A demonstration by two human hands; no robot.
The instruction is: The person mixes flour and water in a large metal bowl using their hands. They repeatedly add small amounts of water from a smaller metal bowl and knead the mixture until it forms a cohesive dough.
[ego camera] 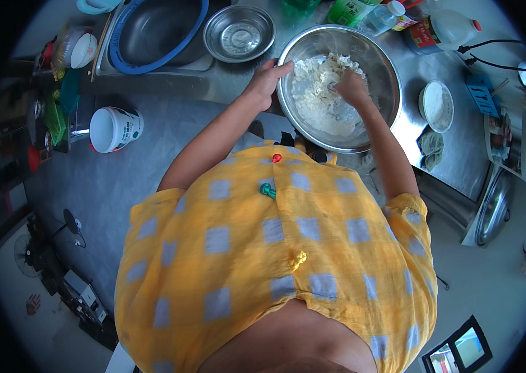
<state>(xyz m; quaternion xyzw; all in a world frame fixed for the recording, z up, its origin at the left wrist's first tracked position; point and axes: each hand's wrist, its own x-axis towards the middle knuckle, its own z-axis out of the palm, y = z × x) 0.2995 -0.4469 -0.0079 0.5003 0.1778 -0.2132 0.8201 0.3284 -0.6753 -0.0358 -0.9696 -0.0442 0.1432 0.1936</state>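
Observation:
A large stainless steel mixing bowl (386, 79) stands at the front edge of the steel counter. Inside it lies a shaggy mix of flour and dough flakes (316, 88), lumpier at the back and more powdery toward me. My left hand (267, 84) grips the bowl's left rim, thumb over the edge. Down in the bowl, my right hand (352, 87) reaches into the flaky dough. Its fingertips are buried or hidden, so whether they close on any dough cannot be seen.
Left of the bowl are a smaller steel basin (239, 35) and a sink holding a blue-rimmed tub (139, 67). Several bottles (379, 18) stand behind. At right lie a bowl of white powder (438, 107) and a crumpled cloth (431, 149). A white bucket (113, 130) is lower left.

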